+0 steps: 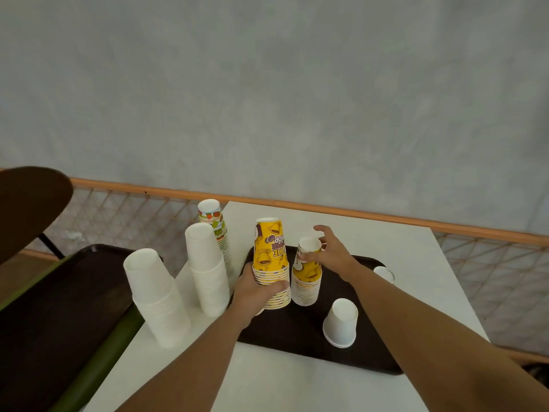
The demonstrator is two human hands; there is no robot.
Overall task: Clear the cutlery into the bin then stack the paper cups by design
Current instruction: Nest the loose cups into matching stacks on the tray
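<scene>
Two upside-down stacks of yellow printed paper cups stand on a dark brown tray (300,331). My left hand (255,292) grips the taller yellow stack (271,257) near its base. My right hand (329,251) holds the top cup of the shorter yellow stack (307,281) between thumb and fingers. A short white cup stack (341,322) sits upside down on the tray's right part, and another white cup (384,274) lies behind my right forearm.
Two tall plain white cup stacks (154,295) (208,269) and a green-and-orange patterned stack (218,233) stand on the white table (401,242) left of the tray. A second dark tray (59,292) lies lower left. An orange rail with mesh runs behind.
</scene>
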